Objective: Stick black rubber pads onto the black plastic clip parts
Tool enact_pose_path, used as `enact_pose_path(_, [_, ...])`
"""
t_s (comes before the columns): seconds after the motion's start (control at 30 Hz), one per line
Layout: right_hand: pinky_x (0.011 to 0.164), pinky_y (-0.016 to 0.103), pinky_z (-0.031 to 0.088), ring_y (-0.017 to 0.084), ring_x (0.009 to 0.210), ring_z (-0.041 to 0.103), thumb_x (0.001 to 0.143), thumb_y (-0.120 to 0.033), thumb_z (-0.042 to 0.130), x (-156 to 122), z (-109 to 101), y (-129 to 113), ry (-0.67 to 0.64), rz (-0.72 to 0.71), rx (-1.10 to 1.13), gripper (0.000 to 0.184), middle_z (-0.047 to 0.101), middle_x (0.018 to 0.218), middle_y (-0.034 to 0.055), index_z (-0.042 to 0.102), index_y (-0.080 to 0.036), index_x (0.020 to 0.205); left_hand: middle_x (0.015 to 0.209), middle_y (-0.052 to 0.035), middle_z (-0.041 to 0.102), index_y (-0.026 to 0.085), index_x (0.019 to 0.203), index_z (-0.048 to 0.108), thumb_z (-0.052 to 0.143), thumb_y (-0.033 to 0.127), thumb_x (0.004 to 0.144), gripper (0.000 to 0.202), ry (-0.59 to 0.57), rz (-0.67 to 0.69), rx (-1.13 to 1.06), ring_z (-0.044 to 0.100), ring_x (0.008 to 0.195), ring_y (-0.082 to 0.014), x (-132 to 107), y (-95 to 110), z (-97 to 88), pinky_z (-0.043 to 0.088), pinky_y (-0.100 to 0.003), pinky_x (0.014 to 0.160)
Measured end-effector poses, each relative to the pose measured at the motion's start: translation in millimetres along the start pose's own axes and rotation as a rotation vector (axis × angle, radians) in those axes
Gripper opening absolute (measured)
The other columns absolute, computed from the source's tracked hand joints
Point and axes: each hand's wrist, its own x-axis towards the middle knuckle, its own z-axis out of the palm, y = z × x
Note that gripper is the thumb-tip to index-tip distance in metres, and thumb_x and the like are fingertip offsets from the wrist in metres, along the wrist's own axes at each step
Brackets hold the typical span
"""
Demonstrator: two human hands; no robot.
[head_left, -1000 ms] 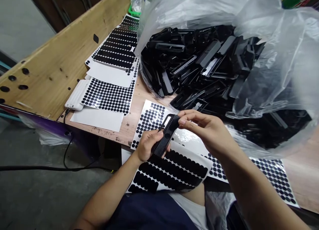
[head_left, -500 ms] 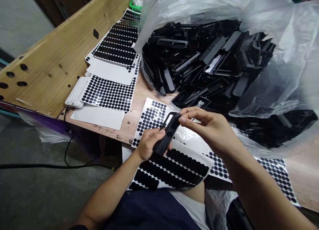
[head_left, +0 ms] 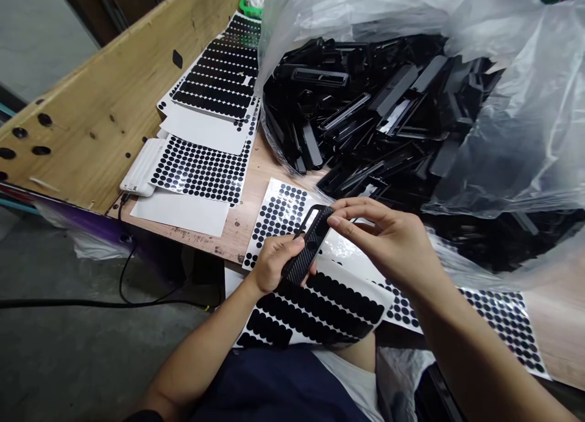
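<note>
My left hand (head_left: 276,260) is wrapped round the lower end of a black plastic part (head_left: 311,242) with a ribbed, carbon-look face and a long slot along one side. The part is tilted, its upper end pointing away and to the right. At that upper end, the thumb and fingertips of my right hand (head_left: 381,233) pinch together on the corner. Whether a small sticker is between them cannot be made out. Below the part, a sheet of large black round stickers (head_left: 320,306) lies across my lap. Behind it is a sheet of small black dots (head_left: 283,205).
A clear plastic bag (head_left: 516,141) full of similar black parts (head_left: 365,117) fills the right of the table. More sticker sheets (head_left: 201,169) lie at left beside a white device (head_left: 142,166) with a cable. A wooden board (head_left: 105,111) edges the table's left side.
The hands and the black part have hardly moved. The whole view has shifted very slightly.
</note>
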Motion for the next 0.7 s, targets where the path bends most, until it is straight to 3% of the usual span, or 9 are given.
enact_pose_path(0.47, [0.095,0.047,0.061,0.027,0.097,0.075,0.087,-0.045,0.076,-7,2,2,0.045,-0.111,-0.141,0.021,0.078,0.102,0.0064,0.079,-0.025,0.088,0.067,-0.0067,0.069,0.013,0.071,0.066,0.064,0.06,0.09,0.051,0.017,-0.02,0.034,0.057,0.042,-0.0115,-1,-1,-1.1,0.044,-0.024,0.04])
enact_pose_path(0.7, [0.091,0.044,0.062,0.027,0.098,0.077,0.093,-0.033,0.072,-15,7,-5,0.119,-0.243,-0.352,0.009,0.081,0.105,0.0066,0.078,-0.025,0.092,0.067,-0.0067,0.069,0.012,0.072,0.068,0.063,0.058,0.092,0.05,0.005,-0.021,0.016,0.056,0.042,-0.0107,-1,-2,-2.2,0.043,-0.024,0.041])
